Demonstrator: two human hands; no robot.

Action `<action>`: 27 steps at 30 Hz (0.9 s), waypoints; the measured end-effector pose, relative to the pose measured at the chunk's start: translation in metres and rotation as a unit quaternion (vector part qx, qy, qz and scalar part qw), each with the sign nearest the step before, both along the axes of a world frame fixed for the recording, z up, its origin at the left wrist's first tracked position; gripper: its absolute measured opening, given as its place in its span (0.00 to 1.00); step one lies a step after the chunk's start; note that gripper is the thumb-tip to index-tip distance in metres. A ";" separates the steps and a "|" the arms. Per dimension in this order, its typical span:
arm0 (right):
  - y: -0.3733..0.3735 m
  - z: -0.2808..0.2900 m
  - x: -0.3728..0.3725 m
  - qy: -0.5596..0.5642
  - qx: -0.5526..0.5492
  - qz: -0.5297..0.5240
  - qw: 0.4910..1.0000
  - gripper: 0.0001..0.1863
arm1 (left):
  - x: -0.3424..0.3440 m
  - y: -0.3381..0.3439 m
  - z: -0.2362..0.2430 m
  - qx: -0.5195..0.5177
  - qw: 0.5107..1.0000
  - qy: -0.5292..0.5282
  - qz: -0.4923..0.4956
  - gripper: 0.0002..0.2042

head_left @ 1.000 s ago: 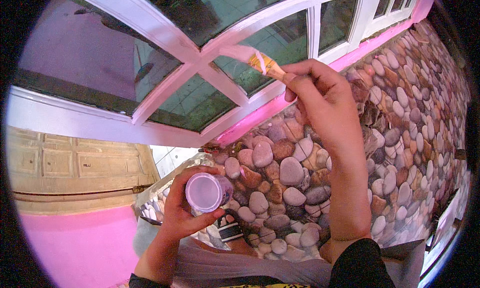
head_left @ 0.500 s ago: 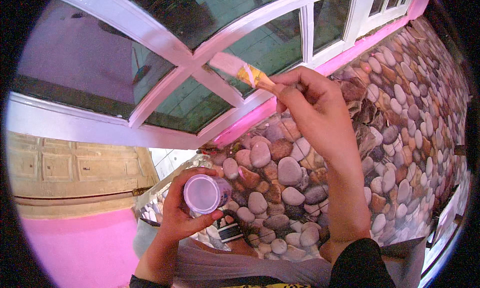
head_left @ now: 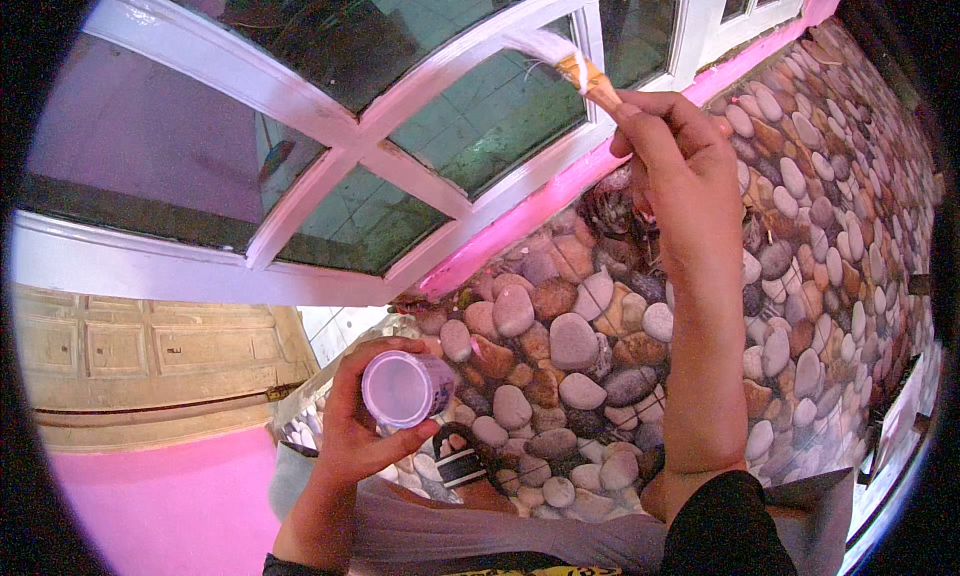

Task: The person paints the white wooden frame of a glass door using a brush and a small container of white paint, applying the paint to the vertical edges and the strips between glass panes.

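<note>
Right hand [head_left: 690,166] pinches brush [head_left: 582,71], left hand [head_left: 350,438] curls round cup [head_left: 400,388]; frame [head_left: 362,141], upper left, mostly white, dingy spots likely left.

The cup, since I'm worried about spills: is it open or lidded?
Open: no lid covers the cup, and its pale inside shows from above. How full it is, I cannot tell.

The cup [head_left: 400,388] sits in the left grip [head_left: 352,428], near left; the brush [head_left: 588,74], in the right grip [head_left: 685,156], is farther and right of it, before the window frame [head_left: 362,142]; the door [head_left: 210,344] lies left, the floor [head_left: 820,236] right
</note>
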State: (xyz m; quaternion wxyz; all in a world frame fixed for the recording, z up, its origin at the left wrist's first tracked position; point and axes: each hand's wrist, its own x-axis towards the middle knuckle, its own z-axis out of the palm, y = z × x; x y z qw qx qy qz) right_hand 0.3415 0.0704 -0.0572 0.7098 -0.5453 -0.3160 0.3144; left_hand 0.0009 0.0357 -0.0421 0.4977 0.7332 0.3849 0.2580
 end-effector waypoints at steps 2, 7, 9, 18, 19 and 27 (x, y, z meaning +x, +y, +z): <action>-0.005 0.001 0.001 -0.007 -0.025 -0.002 1.000 0.11 | -0.001 0.000 0.001 -0.003 1.000 0.004 0.003 0.38; -0.007 -0.006 -0.008 -0.081 -0.016 0.104 0.991 0.10 | -0.001 0.001 0.000 0.003 1.000 0.013 0.010 0.38; -0.004 -0.004 -0.015 -0.084 0.000 0.109 0.990 0.10 | 0.000 0.000 -0.001 0.001 1.000 0.015 0.011 0.38; -0.002 -0.002 0.002 -0.078 0.011 -0.019 0.997 0.12 | 0.001 -0.002 -0.002 0.001 1.000 -0.002 0.013 0.38; -0.003 -0.004 0.002 -0.077 0.012 -0.032 0.996 0.11 | 0.001 -0.002 -0.002 0.008 1.000 0.002 0.014 0.39; -0.009 0.001 -0.017 -0.188 -0.002 0.054 0.981 0.10 | 0.005 -0.004 -0.002 0.004 1.000 0.002 0.009 0.38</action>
